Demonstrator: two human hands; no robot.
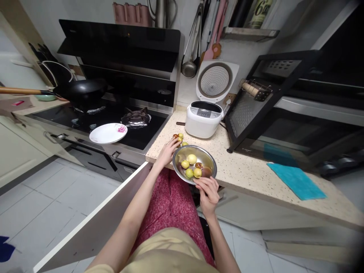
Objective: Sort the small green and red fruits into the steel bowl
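While the head view looks down over a speckled counter (pixel 256 170), the person's left hand (pixel 168 151) reaches past the rim of a steel bowl (pixel 209 158) to a few small fruits on the counter (pixel 179 137), fingers spread and resting on them; whether any fruit is actually pinched cannot be told. The right hand (pixel 209 191) is at the bowl's near edge, fingers curled loosely about the rim, steadying it more than clamping it. Inside lie several yellow-green fruits (pixel 192 159) and a brown one. Behind the bowl stands a white rice cooker (pixel 203 119) with its lid up; a blue cloth (pixel 295 180) lies well to the right, and a white plate (pixel 108 133) sits on the stove edge. Judged from this, gathering goes best one fruit at a time, with the bowl kept from tipping off the counter's edge.
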